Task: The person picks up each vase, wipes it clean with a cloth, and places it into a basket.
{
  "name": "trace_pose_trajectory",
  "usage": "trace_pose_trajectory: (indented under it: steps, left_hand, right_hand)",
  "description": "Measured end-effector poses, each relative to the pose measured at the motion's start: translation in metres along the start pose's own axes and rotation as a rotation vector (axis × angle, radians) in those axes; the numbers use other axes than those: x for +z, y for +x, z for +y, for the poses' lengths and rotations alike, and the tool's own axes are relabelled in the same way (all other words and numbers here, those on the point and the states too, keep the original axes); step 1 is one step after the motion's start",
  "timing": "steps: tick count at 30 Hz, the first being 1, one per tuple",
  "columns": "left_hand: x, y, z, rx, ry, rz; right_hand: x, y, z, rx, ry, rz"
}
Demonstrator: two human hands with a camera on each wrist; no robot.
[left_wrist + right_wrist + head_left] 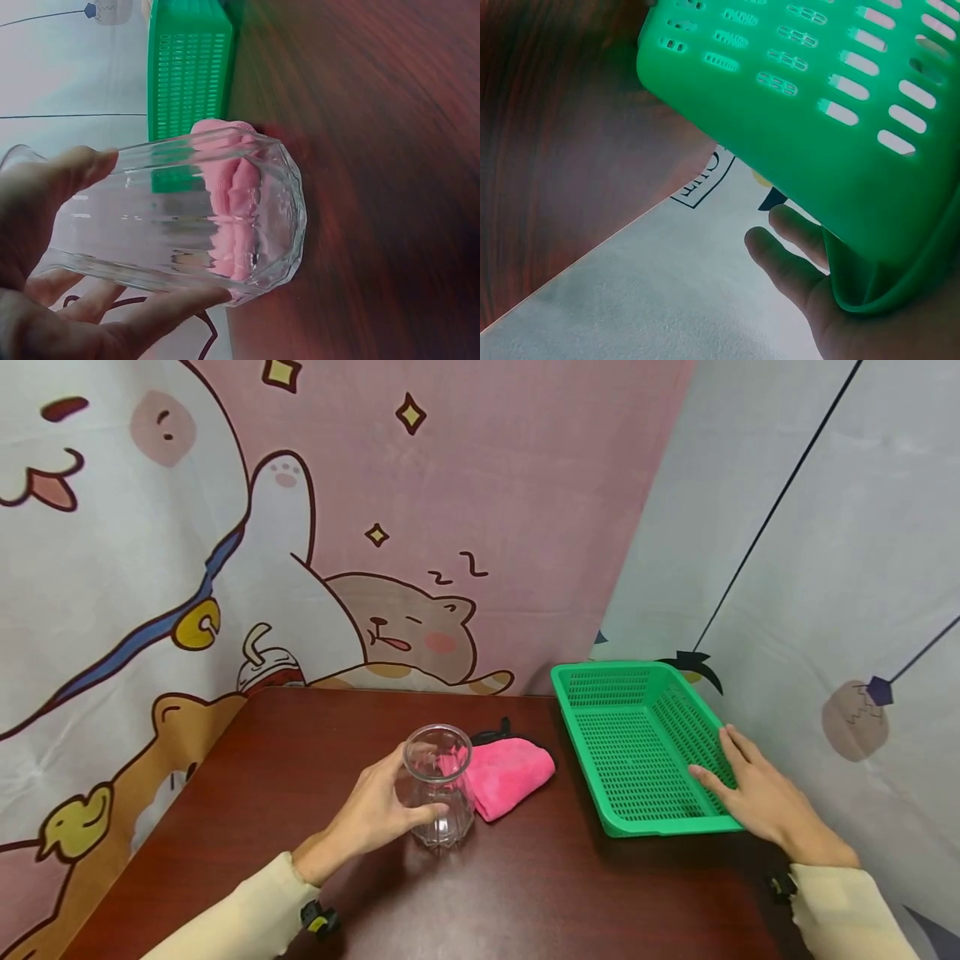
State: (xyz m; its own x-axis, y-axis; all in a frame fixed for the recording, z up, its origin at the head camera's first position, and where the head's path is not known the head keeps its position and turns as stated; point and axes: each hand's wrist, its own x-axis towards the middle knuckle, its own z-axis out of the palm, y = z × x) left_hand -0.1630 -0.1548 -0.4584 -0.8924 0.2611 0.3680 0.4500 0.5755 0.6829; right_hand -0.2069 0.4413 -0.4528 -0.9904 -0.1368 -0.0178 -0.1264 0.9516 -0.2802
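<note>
My left hand (375,814) grips a clear glass vase (444,777) around its side, thumb on the near side and fingers behind it. The vase has a round, flared mouth and a faceted body, and stands upright; the left wrist view shows its ribbed base (289,225) close over the table. Far to the right, my right hand (772,797) holds the rim of a green plastic basket (592,768) at its near right corner. Its thumb reaches over the inside, while the fingers (784,262) lie along the outer wall in the right wrist view.
A folded pink cloth (513,772) lies just right of the vase, with a black item (491,735) behind it. All of this is on a dark reddish-brown table (315,727). Cartoon-printed curtains (525,527) hang behind the table and along its right side.
</note>
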Motion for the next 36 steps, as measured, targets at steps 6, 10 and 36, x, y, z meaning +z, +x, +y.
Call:
trace_pose_trajectory:
  steps: [6, 10, 36]
  left_hand:
    - [0.0, 0.0, 0.003, 0.022, -0.021, 0.021]
    - [0.001, -0.001, 0.008, 0.056, 0.016, 0.04]
    - [-0.002, 0.053, 0.073, 0.067, -0.161, 0.057]
  right_hand:
    - [0.001, 0.0, 0.002, -0.003, -0.004, 0.004]
    - [0.002, 0.001, 0.001, -0.007, -0.007, 0.009]
    - [0.005, -0.004, -0.006, 0.032, -0.035, 0.011]
